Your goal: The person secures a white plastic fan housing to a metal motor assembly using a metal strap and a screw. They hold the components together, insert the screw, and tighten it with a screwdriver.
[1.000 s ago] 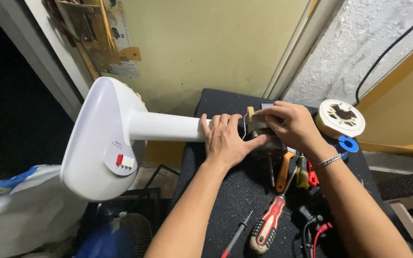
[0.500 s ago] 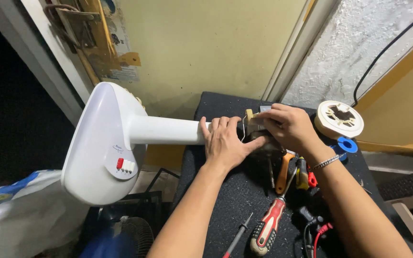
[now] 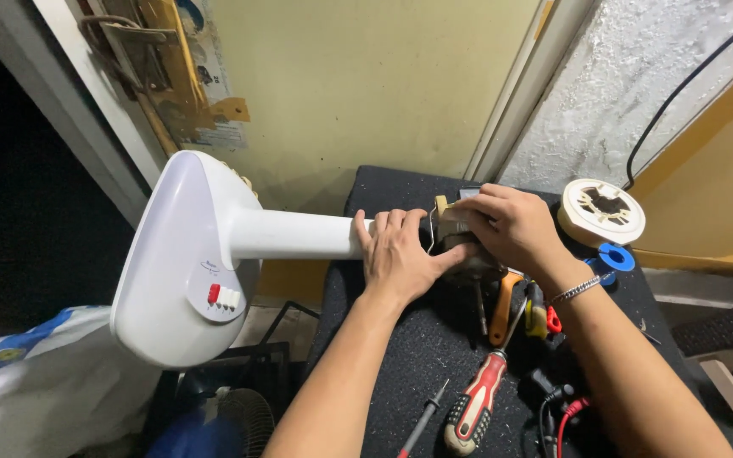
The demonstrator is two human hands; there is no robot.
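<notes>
1. Little change from earlier frames: both hands stay on the motor (image 3: 468,254); the view has shifted slightly.
2. Left hand (image 3: 400,259) lies palm down where the white fan stand (image 3: 214,254) pole meets the motor, fingers (image 3: 388,229) spread narrow, thumb hooked under.
3. Right hand (image 3: 511,225) grips the motor from above, fingers curled on it.
4. Motor sits at the worktop (image 3: 400,365) edge; red screwdriver (image 3: 475,403) near, white spool (image 3: 601,210) apart.

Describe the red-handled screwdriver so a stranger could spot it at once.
On the black speckled work mat, look near its front edge, below the person's right hand. The screwdriver with the chunky red, white and black handle lies there slanted; the thin red-tipped probe beside it is far slimmer.
</notes>
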